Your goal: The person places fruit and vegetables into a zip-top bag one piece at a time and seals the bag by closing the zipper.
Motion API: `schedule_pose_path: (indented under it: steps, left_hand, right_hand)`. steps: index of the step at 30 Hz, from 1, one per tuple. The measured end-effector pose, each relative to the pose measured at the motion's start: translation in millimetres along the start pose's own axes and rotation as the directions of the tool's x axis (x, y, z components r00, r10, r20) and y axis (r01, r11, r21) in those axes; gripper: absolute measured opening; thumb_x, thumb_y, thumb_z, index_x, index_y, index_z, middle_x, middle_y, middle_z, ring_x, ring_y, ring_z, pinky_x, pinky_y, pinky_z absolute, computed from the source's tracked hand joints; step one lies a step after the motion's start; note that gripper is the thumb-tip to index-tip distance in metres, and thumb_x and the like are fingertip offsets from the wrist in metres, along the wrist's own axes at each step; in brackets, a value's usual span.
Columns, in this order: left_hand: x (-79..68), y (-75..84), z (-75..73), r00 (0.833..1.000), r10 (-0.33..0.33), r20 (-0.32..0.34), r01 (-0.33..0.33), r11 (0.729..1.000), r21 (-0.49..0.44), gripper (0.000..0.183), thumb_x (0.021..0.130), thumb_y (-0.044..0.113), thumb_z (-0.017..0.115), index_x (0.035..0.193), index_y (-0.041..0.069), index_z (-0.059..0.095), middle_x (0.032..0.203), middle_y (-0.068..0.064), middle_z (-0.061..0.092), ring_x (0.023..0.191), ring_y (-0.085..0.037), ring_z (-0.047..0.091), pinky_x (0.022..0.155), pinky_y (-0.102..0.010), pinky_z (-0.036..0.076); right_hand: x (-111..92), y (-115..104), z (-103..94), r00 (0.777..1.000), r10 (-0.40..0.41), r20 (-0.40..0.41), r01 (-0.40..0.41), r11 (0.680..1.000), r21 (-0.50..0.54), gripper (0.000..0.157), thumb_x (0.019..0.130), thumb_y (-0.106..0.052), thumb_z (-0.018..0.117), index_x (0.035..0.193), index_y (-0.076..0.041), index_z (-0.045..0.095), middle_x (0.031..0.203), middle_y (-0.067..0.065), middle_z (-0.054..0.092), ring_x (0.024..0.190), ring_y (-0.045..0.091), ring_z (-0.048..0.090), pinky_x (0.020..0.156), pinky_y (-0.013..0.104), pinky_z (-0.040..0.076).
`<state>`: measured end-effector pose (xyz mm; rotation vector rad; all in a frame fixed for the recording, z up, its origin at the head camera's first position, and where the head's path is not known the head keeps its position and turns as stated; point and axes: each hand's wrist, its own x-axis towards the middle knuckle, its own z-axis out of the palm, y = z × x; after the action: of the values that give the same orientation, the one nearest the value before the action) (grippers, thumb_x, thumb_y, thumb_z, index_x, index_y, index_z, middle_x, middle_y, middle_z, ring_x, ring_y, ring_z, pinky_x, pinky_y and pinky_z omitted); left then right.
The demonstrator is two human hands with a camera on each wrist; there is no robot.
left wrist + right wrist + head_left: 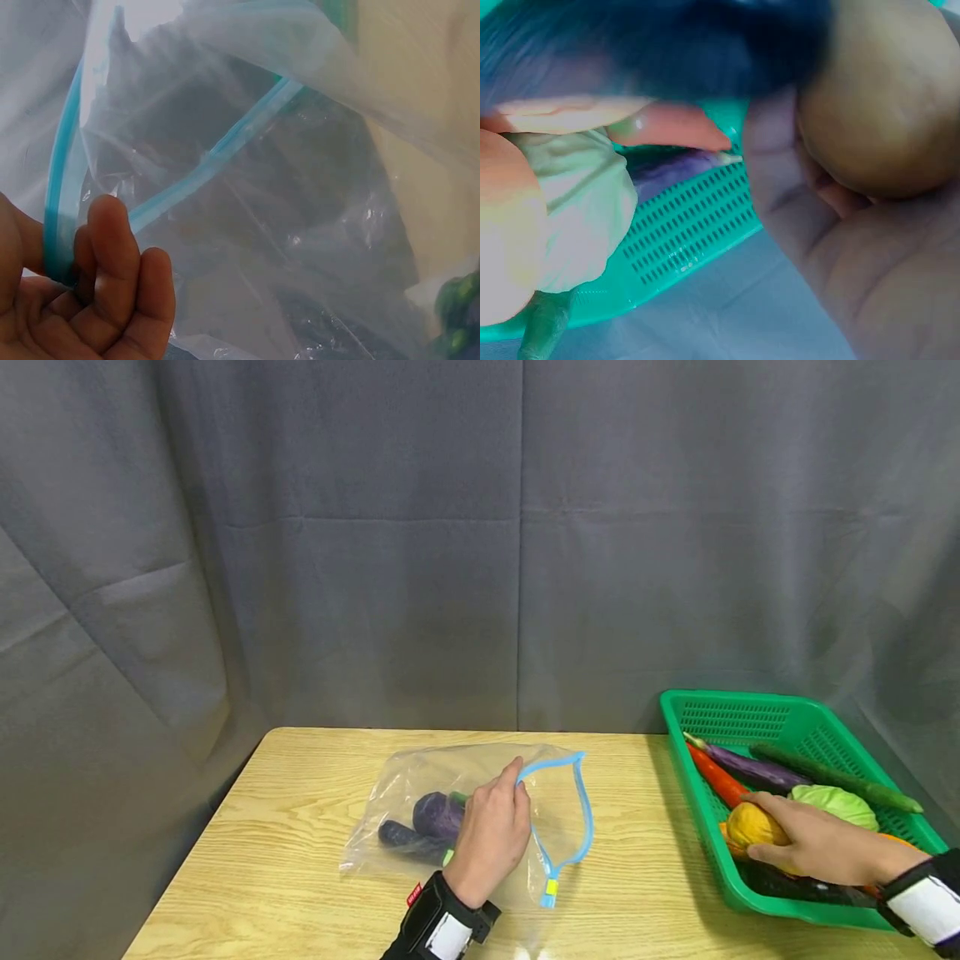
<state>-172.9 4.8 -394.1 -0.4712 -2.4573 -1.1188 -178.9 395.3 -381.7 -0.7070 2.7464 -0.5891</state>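
My left hand (495,827) pinches the blue zip edge (64,172) of a clear zip bag (427,768) lying on the table, and the bag's mouth gapes toward the right. Through the film show a round purple vegetable (437,816), a long dark one (408,837) and bits of green. Over the green basket (738,697), my right hand (817,843) has its fingers and thumb curled round a yellow rounded vegetable (753,827). In the right wrist view that yellow piece (889,97) lies against the palm and fingers.
Around the right hand the basket holds a long purple eggplant (750,770), a red pepper (716,777), a green cucumber (847,777), a pale green cabbage (836,803) and a dark long vegetable (795,887). A grey curtain (420,568) hangs behind the wooden table (285,827).
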Motion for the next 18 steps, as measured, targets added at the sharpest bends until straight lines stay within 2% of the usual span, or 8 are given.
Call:
schedule_pose_path:
  steps: [4,7,10,15,18]
  left_hand:
    - [0.7,0.3,-0.8,1.000,0.009,-0.011,-0.009,1.000,0.008,0.033,0.094,0.001,0.048,0.124,-0.008,0.055,0.057,0.006,0.037,0.045,-0.003,0.030,0.042,-0.021,0.028]
    - [0.7,0.0,-0.9,1.000,0.016,-0.018,-0.016,1.000,0.011,0.033,0.094,0.001,0.048,0.124,-0.009,0.056,0.057,0.005,0.038,0.045,-0.004,0.031,0.043,-0.022,0.029]
    - [0.8,-0.2,-0.9,1.000,0.018,-0.023,-0.018,1.000,0.017,0.033,0.093,0.001,0.048,0.124,-0.008,0.056,0.057,0.005,0.038,0.046,-0.005,0.033,0.044,-0.022,0.031]
    - [1.2,-0.2,-1.6,0.999,0.024,-0.033,-0.024,0.999,0.021,0.033,0.093,0.001,0.048,0.123,-0.008,0.056,0.058,0.005,0.040,0.050,-0.007,0.039,0.048,-0.024,0.036]
    - [1.2,-0.2,-2.1,0.999,0.030,-0.041,-0.029,0.999,0.027,0.032,0.093,0.001,0.048,0.123,-0.008,0.057,0.059,0.004,0.042,0.052,-0.009,0.043,0.050,-0.026,0.040]
  right_hand:
    - [0,-15,-5.2,0.993,0.053,-0.103,-0.054,0.999,0.000,0.056,0.087,-0.035,0.067,0.122,0.000,0.041,0.084,0.001,0.049,0.067,0.004,0.046,0.055,0.024,0.040]
    - [3,-34,-7.8,0.989,0.074,-0.131,-0.068,0.996,0.051,0.055,0.087,-0.038,0.067,0.120,-0.003,0.040,0.086,0.003,0.049,0.066,0.006,0.047,0.054,0.024,0.042]
    - [9,-55,-6.3,0.988,0.032,-0.148,-0.022,0.998,0.067,0.051,0.087,-0.038,0.067,0.120,-0.007,0.043,0.088,0.001,0.049,0.068,0.007,0.048,0.055,0.024,0.043]
    - [28,-88,2.4,0.982,-0.093,-0.166,0.093,0.996,-0.010,0.046,0.088,-0.042,0.064,0.120,-0.015,0.046,0.089,-0.007,0.050,0.072,0.004,0.048,0.060,0.022,0.042]
    - [43,-104,9.4,0.979,-0.139,-0.150,0.139,0.990,-0.011,0.046,0.088,-0.045,0.062,0.121,-0.016,0.047,0.091,-0.008,0.050,0.075,0.005,0.048,0.063,0.023,0.043]
